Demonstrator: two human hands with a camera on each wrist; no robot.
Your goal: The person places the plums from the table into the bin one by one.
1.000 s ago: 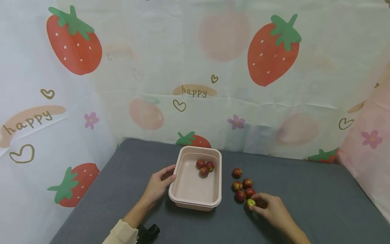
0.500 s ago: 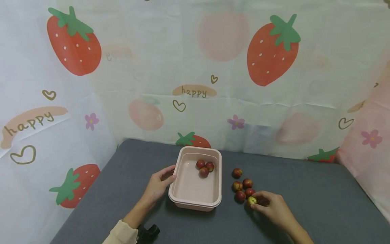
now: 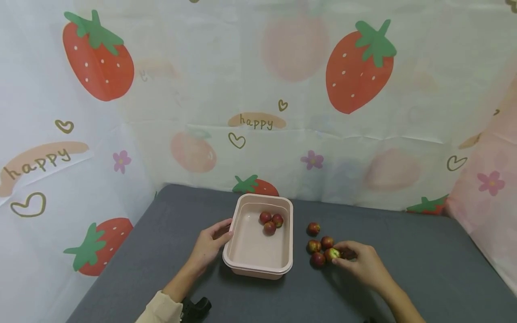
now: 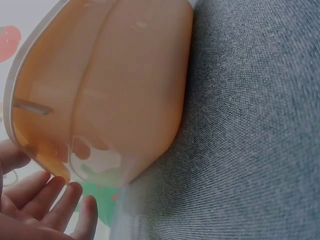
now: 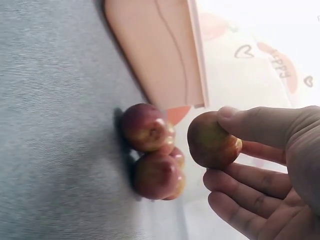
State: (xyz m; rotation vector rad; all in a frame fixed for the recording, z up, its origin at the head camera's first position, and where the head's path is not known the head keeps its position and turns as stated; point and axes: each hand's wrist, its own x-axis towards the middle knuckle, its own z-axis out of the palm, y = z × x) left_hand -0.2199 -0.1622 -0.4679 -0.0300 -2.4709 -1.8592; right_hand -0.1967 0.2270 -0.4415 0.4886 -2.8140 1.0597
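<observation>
A pink plastic box [image 3: 258,251] stands on the table with several small red apples [image 3: 269,228] inside near its far right. At the box's left side is my left hand [image 3: 208,249], its thumb at the rim; in the left wrist view its fingers [image 4: 65,205] lie fairly straight along the rim. My right hand [image 3: 365,264] pinches a small red-and-yellow apple [image 5: 212,140] between thumb and fingers, raised off the table. Several more apples [image 3: 317,259] lie right of the box, under and beside the held one, which may hide another.
The grey cloth-covered table [image 3: 404,251] reaches to a curtain [image 3: 307,89] printed with strawberries at the back and sides. A black object [image 3: 195,309] shows by the left wrist. Loose apples sit between the box and my right hand.
My right hand has moved up and slightly away from me in the head view, carrying the apple off the spot where it lay. My left hand and the box stay in place.
</observation>
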